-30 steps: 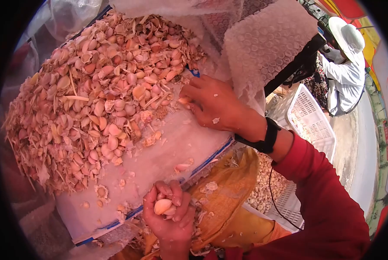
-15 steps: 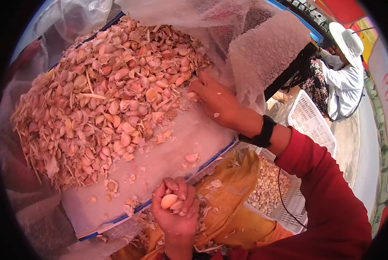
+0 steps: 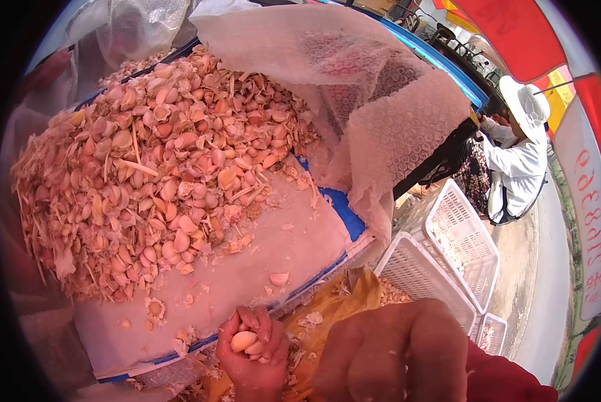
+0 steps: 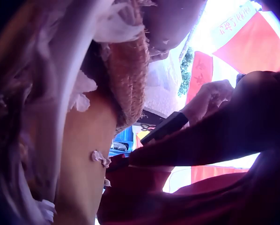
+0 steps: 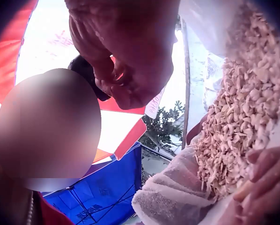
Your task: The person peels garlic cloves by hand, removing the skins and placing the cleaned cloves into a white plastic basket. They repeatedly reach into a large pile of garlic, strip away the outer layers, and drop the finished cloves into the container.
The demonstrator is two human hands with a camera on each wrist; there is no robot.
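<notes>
My left hand (image 3: 252,355) is palm up at the front edge of the white board (image 3: 273,248), fingers curled round several garlic cloves (image 3: 243,341). A large heap of unpeeled garlic cloves (image 3: 159,174) covers the board's far and left part. My right hand (image 3: 394,355) is raised close to the head camera, blurred, with its knuckles bent. In the right wrist view the same hand (image 5: 126,56) is up beside a dark device (image 5: 86,75) at the head, fingers curled and no clove showing in them. A single clove (image 3: 279,279) lies on the board near the left hand.
Bubble wrap (image 3: 407,127) drapes over the board's far right side. White plastic crates (image 3: 464,241) stand on the ground to the right. An orange sack (image 3: 320,315) hangs below the front edge. A person in a white hat (image 3: 525,107) sits at the right.
My right hand has left the right edge of the heap, where it pinched a clove, and come up near the head camera. The left hand still holds its cloves. The head view has shifted.
</notes>
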